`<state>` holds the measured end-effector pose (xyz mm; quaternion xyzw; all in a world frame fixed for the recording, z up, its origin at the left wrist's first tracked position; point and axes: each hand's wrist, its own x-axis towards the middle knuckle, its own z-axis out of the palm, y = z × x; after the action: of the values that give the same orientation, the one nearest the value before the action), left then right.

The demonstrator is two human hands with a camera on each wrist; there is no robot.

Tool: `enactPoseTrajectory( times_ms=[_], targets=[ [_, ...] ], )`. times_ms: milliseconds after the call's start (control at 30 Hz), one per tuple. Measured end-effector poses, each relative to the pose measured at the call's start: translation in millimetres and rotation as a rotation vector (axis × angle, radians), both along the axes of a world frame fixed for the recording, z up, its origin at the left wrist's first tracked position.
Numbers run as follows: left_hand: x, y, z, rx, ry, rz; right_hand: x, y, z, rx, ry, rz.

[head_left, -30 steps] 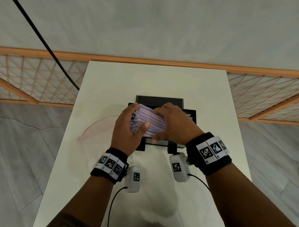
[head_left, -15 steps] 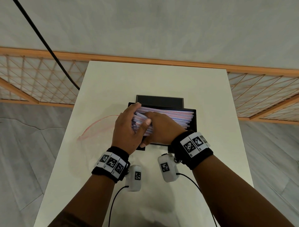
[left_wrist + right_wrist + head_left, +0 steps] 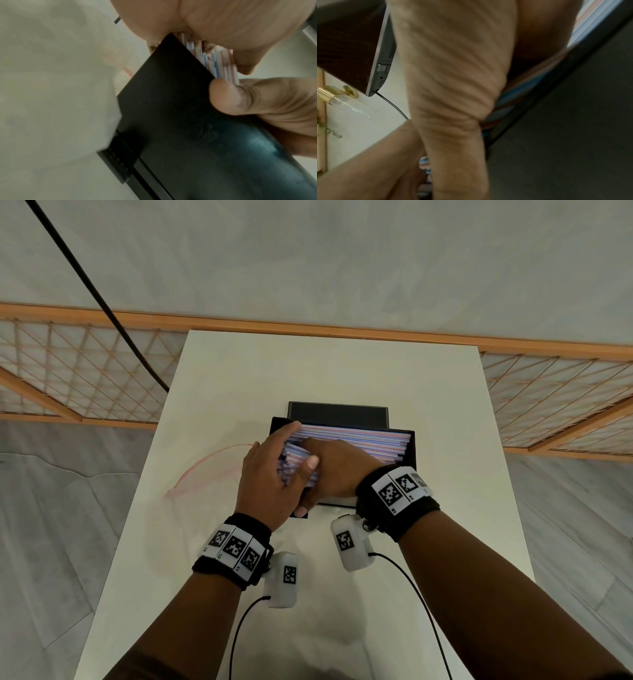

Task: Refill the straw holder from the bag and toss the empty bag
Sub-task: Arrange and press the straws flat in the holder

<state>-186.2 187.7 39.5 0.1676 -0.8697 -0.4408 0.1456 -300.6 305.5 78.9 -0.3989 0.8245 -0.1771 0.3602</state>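
Observation:
A black straw holder (image 3: 408, 455) stands mid-table with its lid (image 3: 337, 412) tipped back. Pink, blue and white striped straws (image 3: 359, 440) lie lengthwise inside it. My left hand (image 3: 301, 448) grips the bundle's left end, fingers on the far side and thumb on top. Beside it my right hand (image 3: 318, 484) lies over the straws, fingers tucked under the left thumb. Its thumb (image 3: 240, 97) presses the holder's front wall (image 3: 171, 108) just below the straw ends (image 3: 216, 63). The clear bag (image 3: 212, 470) with a red edge lies flat left of the holder.
The white table (image 3: 342, 364) is narrow, with bare top beyond the holder and on both sides. Grey floor surrounds it. A wooden lattice railing (image 3: 85, 378) runs behind, and a black cable (image 3: 102, 299) hangs at the upper left.
The straw bundle went from above the holder down into it. My right hand slid left along the straws until it met the left hand. The left hand stayed at the left end.

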Motion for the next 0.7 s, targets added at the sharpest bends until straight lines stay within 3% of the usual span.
enactPoseTrajectory(
  times_ms=[133, 300, 700],
  targets=[
    [1, 0, 1, -0.002, 0.011, -0.008, -3, 1, 6, -0.002, -0.059, 0.034],
    [0, -2, -2, -0.070, 0.030, 0.000, -5, -5, 7, -0.028, -0.003, 0.054],
    [5, -2, 0, -0.177, -0.127, 0.020, -6, -6, -3, -0.017, -0.009, 0.055]
  ],
)
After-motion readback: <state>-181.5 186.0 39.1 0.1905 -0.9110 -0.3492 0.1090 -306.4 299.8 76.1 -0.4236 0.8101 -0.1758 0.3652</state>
